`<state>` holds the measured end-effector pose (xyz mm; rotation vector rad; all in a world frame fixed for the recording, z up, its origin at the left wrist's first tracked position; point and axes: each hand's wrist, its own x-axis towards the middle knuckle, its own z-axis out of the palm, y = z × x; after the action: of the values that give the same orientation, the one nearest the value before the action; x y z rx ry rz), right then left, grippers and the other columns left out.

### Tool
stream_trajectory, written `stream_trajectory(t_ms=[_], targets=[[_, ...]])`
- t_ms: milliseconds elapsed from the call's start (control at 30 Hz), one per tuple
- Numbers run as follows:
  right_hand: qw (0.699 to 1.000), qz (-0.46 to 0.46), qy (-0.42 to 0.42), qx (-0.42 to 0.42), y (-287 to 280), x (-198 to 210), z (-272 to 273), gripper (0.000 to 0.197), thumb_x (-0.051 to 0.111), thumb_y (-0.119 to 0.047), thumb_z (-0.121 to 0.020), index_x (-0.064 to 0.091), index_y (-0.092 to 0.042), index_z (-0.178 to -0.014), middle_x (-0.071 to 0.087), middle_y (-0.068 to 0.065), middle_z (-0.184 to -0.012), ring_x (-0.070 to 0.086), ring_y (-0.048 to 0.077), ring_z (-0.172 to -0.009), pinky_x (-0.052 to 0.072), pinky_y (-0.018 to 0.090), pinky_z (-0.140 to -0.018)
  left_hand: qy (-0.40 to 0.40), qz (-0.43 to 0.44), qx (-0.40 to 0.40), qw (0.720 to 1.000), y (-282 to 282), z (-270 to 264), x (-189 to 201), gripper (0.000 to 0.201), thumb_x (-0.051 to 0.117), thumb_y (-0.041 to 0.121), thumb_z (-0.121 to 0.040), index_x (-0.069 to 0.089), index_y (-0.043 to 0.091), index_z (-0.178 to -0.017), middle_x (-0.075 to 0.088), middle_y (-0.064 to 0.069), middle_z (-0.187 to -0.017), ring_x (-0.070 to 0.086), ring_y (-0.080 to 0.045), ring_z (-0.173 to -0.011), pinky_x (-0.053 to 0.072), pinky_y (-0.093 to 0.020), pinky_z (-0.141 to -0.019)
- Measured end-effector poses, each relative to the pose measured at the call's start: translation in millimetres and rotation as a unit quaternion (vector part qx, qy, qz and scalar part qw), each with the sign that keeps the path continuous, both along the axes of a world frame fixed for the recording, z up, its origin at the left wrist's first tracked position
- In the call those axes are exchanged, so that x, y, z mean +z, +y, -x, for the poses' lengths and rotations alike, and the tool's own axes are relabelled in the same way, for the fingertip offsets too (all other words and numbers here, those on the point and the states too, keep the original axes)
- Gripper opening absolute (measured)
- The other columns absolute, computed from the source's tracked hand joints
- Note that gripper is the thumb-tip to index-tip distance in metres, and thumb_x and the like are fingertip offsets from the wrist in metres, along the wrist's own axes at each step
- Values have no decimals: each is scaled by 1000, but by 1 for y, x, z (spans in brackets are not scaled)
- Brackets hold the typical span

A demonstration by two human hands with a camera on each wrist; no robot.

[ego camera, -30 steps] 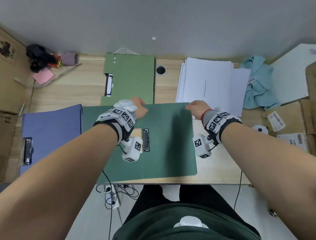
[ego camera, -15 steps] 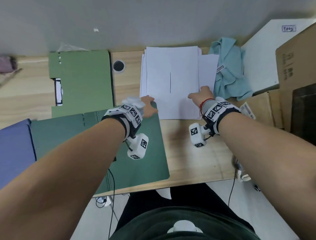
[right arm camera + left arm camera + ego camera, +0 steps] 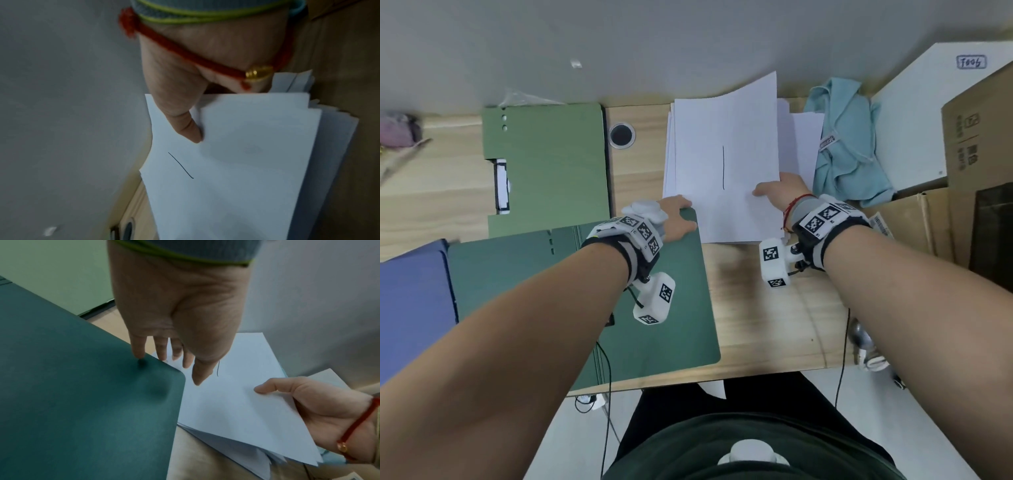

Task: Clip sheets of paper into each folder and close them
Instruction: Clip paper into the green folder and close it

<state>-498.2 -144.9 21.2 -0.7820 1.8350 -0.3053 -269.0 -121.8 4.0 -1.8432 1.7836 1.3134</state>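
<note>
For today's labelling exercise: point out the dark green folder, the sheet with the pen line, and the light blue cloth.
dark green folder (image 3: 674,308), head view, bare cover.
sheet with the pen line (image 3: 726,130), head view, blank area above the line.
light blue cloth (image 3: 846,164), head view, its middle folds.

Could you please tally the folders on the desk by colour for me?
Light green folder: 1
Dark green folder: 1
Blue folder: 1
Total: 3

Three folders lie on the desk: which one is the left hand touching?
The dark green folder nearest the person: the left hand rests its fingers on its far corner. The light green folder and blue folder lie untouched.
</note>
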Motion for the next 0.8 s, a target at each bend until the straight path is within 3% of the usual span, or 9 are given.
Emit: stream_trajectory(t_ms=[100,233,367,400,500,667,733,800], targets=[[999,33,4,25,-5,20,-9,21,64,-8,-86,65,-7,-107,62,8,-97,58,24,-83,44,22,-60,22,22,81,996,-1,-13,8,63,65,32,-88,41,22,-145,43,-4,-150,45,-24,-135,38,-36,-110],[993,108,21,47,-11,49,-23,16,67,-8,-79,72,-10,-94,66,8,-88,62,23,-77,53,31,-71,49,68,162,983,-5,-35,27,78,73,32,-83,34,14,-148,44,-5,-149,48,-25,-132,41,-43,-109],[983,172,18,63,-12,74,-37,12,67,-10,-74,71,-1,-82,53,3,-72,47,15,-65,39,24,-62,142,72,297,942,-9,-51,48,89,78,17,-83,22,7,-152,40,-11,-151,46,-26,-134,42,-37,-107],[980,189,7,67,-10,82,-44,4,67,-6,-76,69,-4,-74,49,0,-68,43,12,-60,35,20,-57,163,80,325,928,-7,-58,54,89,77,14,-83,22,6,-152,40,-12,-151,45,-26,-134,42,-33,-105],[971,222,-41,78,-1,99,-66,30,65,1,-82,63,-24,-64,48,-6,-62,42,2,-47,34,13,-48,202,112,367,901,1,-82,72,79,76,12,-83,31,5,-148,46,-11,-146,50,-25,-130,43,-27,-99],[970,211,-90,85,21,102,-102,21,69,-1,-80,68,-22,-76,65,-4,-74,60,11,-63,51,23,-67,246,156,431,854,22,-126,96,57,74,11,-86,44,1,-133,63,-14,-128,64,-24,-102,54,-44,-94],[971,197,-101,89,31,97,-112,16,69,1,-79,71,-14,-85,69,2,-83,65,17,-71,56,33,-77,254,180,444,840,34,-141,99,52,75,8,-84,49,-1,-128,64,-17,-121,64,-29,-104,53,-50,-95],[973,186,-90,104,41,91,-121,19,70,1,-78,71,-8,-95,69,8,-91,65,22,-78,56,39,-83,211,228,421,852,44,-151,101,45,78,12,-82,57,-2,-119,66,-14,-109,64,-31,-103,54,-48,-90]])
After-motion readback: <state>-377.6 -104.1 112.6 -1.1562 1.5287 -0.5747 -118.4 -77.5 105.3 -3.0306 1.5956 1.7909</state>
